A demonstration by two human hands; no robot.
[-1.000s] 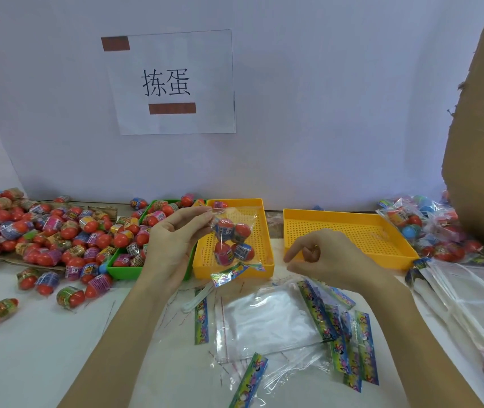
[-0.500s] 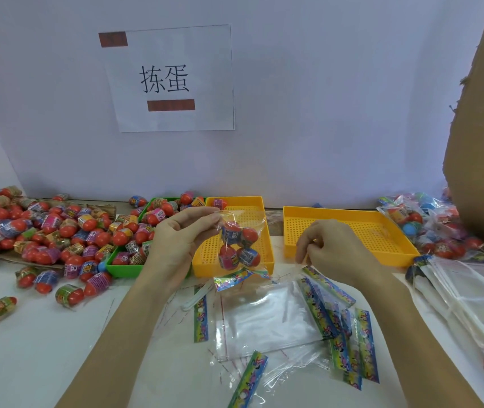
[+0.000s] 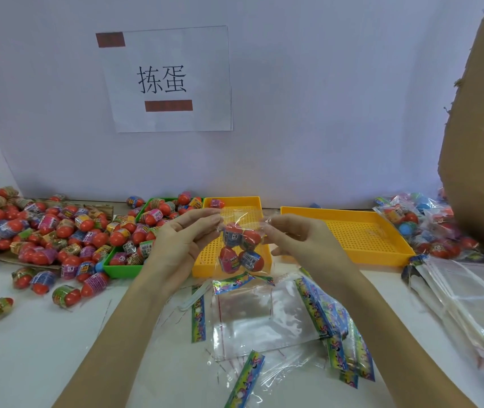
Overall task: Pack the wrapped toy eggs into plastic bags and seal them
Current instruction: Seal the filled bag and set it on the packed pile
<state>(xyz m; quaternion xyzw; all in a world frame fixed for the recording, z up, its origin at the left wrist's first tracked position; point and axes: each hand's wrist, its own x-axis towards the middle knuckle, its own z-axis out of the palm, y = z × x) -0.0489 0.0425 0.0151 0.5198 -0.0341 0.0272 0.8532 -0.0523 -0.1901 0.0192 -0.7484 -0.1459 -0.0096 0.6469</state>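
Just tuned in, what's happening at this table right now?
A person is packing toy eggs. Both hands hold a small clear bag with four eggs inside, above the yellow tray: the left hand pinches its top left corner, the right hand its top right. The bag's top looks not yet sealed. Loose eggs pile up on the left, empty bags lie in front, and packed bags sit on the right.
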